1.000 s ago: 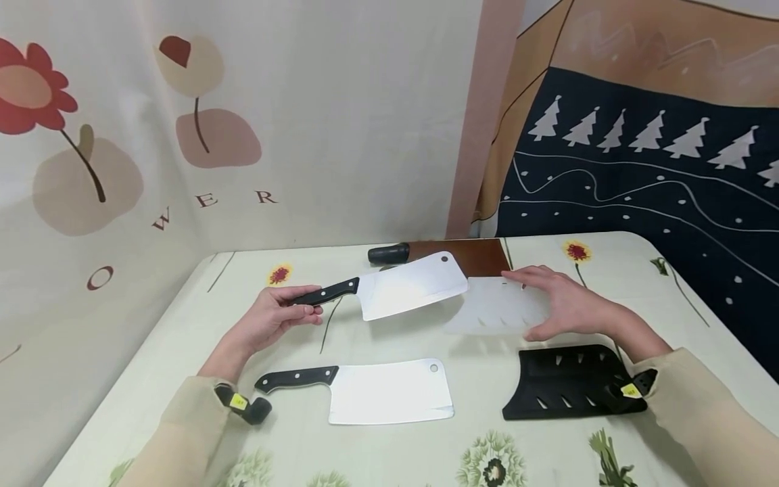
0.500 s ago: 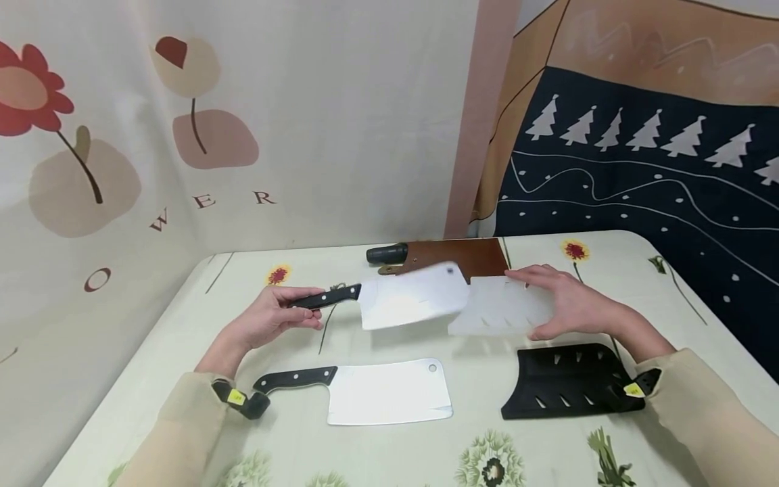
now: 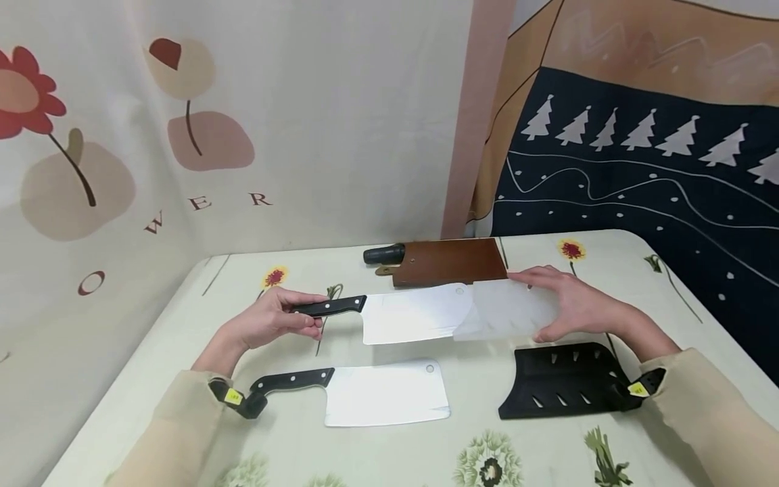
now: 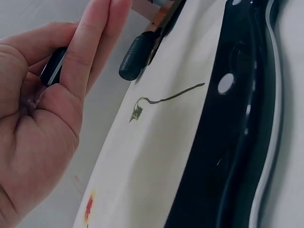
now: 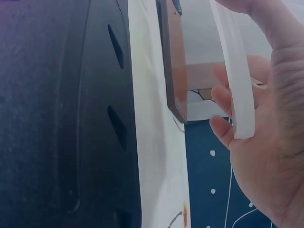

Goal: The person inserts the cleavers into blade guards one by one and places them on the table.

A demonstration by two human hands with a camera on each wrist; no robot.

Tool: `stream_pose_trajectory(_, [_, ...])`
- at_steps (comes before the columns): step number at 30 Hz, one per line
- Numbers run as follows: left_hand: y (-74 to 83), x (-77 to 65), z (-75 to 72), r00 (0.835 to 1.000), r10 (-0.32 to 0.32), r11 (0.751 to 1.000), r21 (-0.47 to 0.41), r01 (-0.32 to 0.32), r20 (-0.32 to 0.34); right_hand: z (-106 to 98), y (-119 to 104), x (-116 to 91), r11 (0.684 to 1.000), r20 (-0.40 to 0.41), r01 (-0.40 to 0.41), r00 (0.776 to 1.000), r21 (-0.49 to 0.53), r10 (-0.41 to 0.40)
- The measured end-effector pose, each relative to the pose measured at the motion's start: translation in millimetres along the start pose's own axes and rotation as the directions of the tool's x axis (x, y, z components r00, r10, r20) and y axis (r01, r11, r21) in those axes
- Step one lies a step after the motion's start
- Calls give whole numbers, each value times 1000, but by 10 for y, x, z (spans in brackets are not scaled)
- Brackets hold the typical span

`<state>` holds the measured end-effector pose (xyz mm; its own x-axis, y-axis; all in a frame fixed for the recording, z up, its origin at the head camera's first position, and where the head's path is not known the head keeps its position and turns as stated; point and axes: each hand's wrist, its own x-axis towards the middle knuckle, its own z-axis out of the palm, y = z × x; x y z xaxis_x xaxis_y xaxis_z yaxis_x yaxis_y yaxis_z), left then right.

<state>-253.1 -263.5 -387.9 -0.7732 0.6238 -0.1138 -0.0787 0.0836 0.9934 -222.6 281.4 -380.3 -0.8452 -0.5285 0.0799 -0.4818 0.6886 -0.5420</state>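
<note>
In the head view my left hand (image 3: 274, 318) grips the black riveted handle of a cleaver (image 3: 414, 314), its blade pointing right. The handle's end (image 4: 53, 66) shows between thumb and fingers in the left wrist view. My right hand (image 3: 581, 308) holds a translucent white blade guard (image 3: 511, 310) by its right end, thumb below and fingers above; the right wrist view shows the guard (image 5: 241, 95) within the curled fingers. The blade's far end overlaps the guard's open left end. A second cleaver (image 3: 386, 396) lies in front, and a black blade guard (image 3: 566, 382) lies under my right wrist.
At the back of the table a brown sheath (image 3: 450, 260) lies beside a black handle (image 3: 385, 254). A flower-printed cloth (image 3: 365, 460) covers the table. A pale curtain (image 3: 341, 135) and a dark tree-patterned cloth (image 3: 633, 162) hang behind.
The raised cleaver has come down and levelled, and its blade end now overlaps the white guard's mouth. The right hand has barely moved. The second cleaver and black guard lie as before.
</note>
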Motion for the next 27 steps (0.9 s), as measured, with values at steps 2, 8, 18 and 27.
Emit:
stream_pose_trajectory(2, [10,1,-7,1000,-4,1000,8,4,1,2,-11,-5,1000,0,0,1000,2,0])
stream_pose_trajectory(8, [23,18,1,1000,-3,1000,6,3,-30,15,-102,-12,1000,-16,20,1000,-22,-20])
stream_pose_trajectory(18, [-7,98,151,991,-15,998,52,22,-137,61,-270,67,999,-1,28,1000,-39,-28])
stream_pose_trajectory(27, [-31,101,195,984,-8,993,114,28,-179,65,-228,75,998,-8,25,1000,-65,-26])
